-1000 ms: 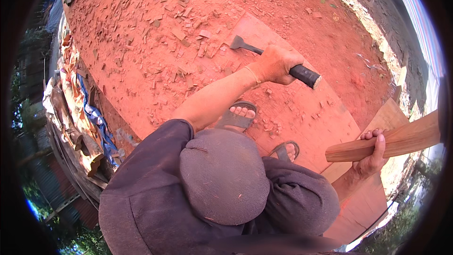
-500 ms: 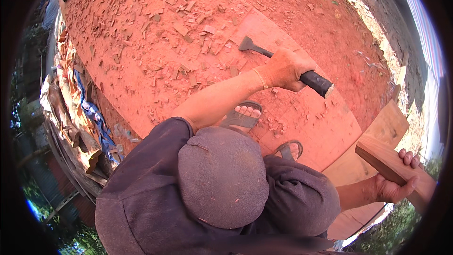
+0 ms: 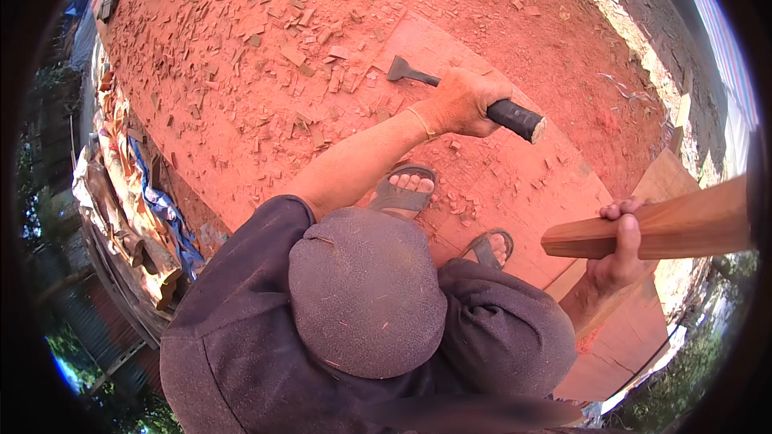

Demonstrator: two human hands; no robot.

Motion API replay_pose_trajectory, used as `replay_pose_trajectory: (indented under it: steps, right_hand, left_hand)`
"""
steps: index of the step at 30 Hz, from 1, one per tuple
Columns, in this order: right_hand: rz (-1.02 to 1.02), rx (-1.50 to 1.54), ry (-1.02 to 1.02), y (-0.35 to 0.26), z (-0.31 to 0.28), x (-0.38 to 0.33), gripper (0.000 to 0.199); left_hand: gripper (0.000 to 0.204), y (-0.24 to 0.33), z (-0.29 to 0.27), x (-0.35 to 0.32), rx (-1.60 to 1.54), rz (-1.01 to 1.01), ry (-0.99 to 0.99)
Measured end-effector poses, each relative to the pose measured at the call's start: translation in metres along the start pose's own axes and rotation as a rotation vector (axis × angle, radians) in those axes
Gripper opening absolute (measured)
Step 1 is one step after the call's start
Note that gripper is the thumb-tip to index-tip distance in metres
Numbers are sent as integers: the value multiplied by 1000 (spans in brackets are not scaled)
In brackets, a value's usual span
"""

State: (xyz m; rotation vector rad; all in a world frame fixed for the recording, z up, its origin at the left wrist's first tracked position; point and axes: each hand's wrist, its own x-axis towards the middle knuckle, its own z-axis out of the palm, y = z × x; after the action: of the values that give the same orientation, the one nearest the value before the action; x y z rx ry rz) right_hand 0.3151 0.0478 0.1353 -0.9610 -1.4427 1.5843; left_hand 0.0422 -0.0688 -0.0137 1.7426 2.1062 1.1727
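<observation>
Head view, from above a grey cap [image 3: 366,293]: the left arm stretches forward and the left hand [image 3: 465,102] is wrapped tight around the black handle of a broad chisel [image 3: 418,74]. Its blade rests on the red wooden slab [image 3: 515,185] among loose chips [image 3: 289,56]. The right hand [image 3: 618,253] is out to the side, fist closed on a wooden club [image 3: 667,229] held level, its blunt end pointing inward. Half a second ago that club sat lower and further out; it has swung up and in. The chisel has barely shifted. Club and chisel are well apart, with two sandalled feet [image 3: 406,189] on the slab between them.
</observation>
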Motion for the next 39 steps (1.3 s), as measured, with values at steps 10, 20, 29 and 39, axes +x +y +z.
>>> replay_pose_trajectory:
  steps: [10, 20, 29, 39]
  right_hand:
    - [229, -543, -188, 111, 33, -35, 34]
    - [-55, 145, 132, 24, 53, -2, 36]
    - [256, -190, -20, 61, -18, -43, 31]
    - [253, -502, -190, 121, 55, -42, 24]
  left_hand:
    - [19, -2, -3, -3, 24, 14, 10]
    - [18, -13, 4, -6, -11, 0, 13]
    - [18, -14, 14, -14, 78, -34, -63]
    - [17, -21, 3, -1, 69, 13, 21]
